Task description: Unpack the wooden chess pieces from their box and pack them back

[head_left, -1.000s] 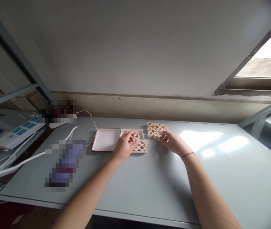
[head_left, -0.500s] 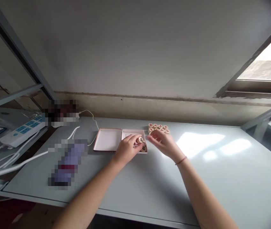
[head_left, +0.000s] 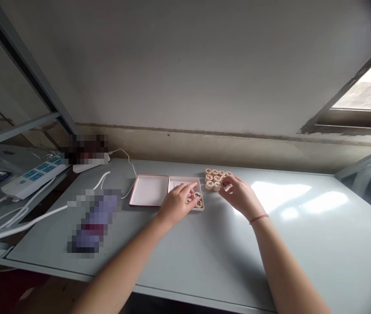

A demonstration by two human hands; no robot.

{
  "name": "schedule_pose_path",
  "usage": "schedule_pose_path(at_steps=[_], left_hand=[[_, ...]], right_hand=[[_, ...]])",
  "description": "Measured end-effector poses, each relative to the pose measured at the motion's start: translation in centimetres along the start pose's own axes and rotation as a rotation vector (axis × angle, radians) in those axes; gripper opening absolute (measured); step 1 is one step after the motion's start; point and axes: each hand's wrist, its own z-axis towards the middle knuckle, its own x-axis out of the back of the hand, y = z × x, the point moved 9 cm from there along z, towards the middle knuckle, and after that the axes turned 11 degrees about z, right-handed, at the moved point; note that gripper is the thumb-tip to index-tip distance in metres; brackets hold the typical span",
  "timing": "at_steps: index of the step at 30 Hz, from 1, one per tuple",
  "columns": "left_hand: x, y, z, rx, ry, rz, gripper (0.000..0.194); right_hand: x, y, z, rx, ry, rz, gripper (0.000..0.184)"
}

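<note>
Half-curled, the left hand (head_left: 176,203) hangs over xiangqi pieces (head_left: 198,201) inside a white cardboard box (head_left: 185,178) — any hold on one is hidden. The right hand (head_left: 240,196) (fingers bent, grip unclear) sits at the edge of the wooden pieces (head_left: 215,178) clustered on the grey table (head_left: 303,253).

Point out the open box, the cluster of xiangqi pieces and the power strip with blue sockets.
open box (head_left: 148,190): head view, white inside of its left half
cluster of xiangqi pieces (head_left: 214,178): head view, top of a middle piece
power strip (head_left: 35,175): head view, top face among the blue sockets
</note>
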Motion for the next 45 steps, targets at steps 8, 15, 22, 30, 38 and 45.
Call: schedule_pose_path(at_steps=[8, 15, 22, 30, 38, 45], left_hand=[[-0.5, -0.1, -0.1, -0.003, -0.026, -0.041, 0.029], [-0.3, -0.1, 0.0, 0.002, -0.032, -0.047, 0.028], [-0.6, -0.3, -0.1, 0.006, -0.046, -0.045, 0.028], [-0.9, -0.4, -0.1, 0.022, -0.069, -0.030, 0.027], [-0.8, -0.3, 0.0, 0.016, -0.071, -0.023, 0.027], [-0.6, -0.4, 0.1, 0.024, -0.072, -0.020, 0.027]], right_hand=[[-0.5, 3.3, 0.5, -0.097, -0.068, -0.099, 0.016], [-0.6, 3.6, 0.5, -0.092, -0.081, -0.165, 0.019], [-0.7, 3.8, 0.4, -0.128, -0.086, -0.186, 0.023], [-0.8, 3.7, 0.4, -0.155, -0.086, -0.187, 0.015], [-0.7, 3.5, 0.4, -0.157, -0.079, -0.195, 0.016], [-0.8, 3.5, 0.3, -0.169, -0.120, -0.187, 0.022]])
